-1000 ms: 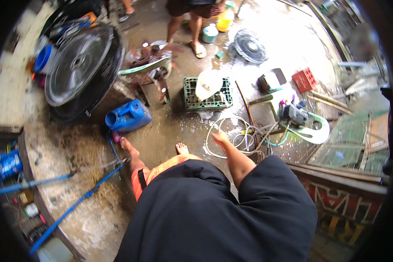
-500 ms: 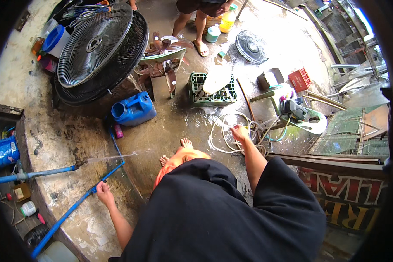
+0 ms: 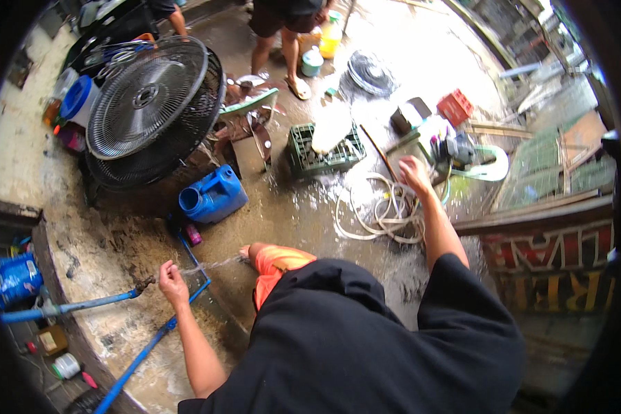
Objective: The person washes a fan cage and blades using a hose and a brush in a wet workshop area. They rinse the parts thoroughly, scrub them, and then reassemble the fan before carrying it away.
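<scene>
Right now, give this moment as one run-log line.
left hand: empty, near blue pipe | right hand: empty, near coiled white hose | water: streaming from pipe | green plastic crate: on wet ground

One wide round view, from left camera on person's head. Looks down and out in front. Black cloth shirt very near, at bottom. Left bare hand and right bare hand little farther, both in view. Wet brown-grey floor below. Bare legs of other person far off, at top. Straight lines bend near dark rim.
</scene>
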`<act>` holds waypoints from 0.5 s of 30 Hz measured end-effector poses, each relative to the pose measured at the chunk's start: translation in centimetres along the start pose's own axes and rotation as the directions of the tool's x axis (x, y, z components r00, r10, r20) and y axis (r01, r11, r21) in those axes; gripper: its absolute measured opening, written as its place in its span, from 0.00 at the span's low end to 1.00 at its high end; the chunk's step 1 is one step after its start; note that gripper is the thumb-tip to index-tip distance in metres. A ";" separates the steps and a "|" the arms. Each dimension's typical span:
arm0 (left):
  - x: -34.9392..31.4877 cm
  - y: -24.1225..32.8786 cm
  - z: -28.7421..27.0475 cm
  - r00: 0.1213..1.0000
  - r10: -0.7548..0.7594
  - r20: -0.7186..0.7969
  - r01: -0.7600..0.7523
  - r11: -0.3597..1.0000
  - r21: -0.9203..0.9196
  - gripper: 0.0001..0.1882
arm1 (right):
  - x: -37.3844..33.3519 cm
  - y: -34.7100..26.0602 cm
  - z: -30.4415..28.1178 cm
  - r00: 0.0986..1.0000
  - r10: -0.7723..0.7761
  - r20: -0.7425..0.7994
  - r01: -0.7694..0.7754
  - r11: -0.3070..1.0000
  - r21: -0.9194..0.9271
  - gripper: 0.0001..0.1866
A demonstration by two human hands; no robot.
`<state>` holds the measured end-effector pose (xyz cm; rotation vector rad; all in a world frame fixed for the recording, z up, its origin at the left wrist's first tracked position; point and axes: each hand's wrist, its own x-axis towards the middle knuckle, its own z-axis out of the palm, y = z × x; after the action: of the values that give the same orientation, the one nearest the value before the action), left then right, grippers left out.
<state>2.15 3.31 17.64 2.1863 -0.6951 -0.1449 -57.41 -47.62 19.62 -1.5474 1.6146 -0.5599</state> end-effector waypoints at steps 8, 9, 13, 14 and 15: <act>-10.7 -12.8 5.4 0.478 -0.712 0.514 0.878 0.413 -0.242 0.08 | -13.7 10.5 2.2 0.970 0.222 0.097 -0.134 0.825 -0.549 0.23; -12.3 -13.9 5.9 0.226 -0.841 0.492 0.973 0.215 -0.080 0.15 | -15.6 13.5 0.9 0.900 0.399 0.174 -0.243 0.793 -0.559 0.21; -17.5 -14.7 9.9 0.671 -0.645 0.365 0.437 0.742 0.508 0.18 | -26.2 23.3 -3.0 0.469 0.878 0.099 -0.862 0.479 -0.165 0.19; -17.9 -13.6 11.4 0.781 -0.507 0.365 0.243 0.785 0.570 0.18 | -28.3 24.8 -3.7 0.398 0.910 0.115 -0.913 0.405 -0.044 0.19; -15.2 -12.4 13.1 0.625 -0.595 0.505 0.288 0.777 0.560 0.18 | -29.6 26.0 -4.6 0.301 0.947 0.110 -0.953 0.295 0.068 0.20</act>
<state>-9.59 8.79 -2.13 2.7228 -0.5421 -1.2096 -79.23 -16.13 9.29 -0.2316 2.0561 0.0904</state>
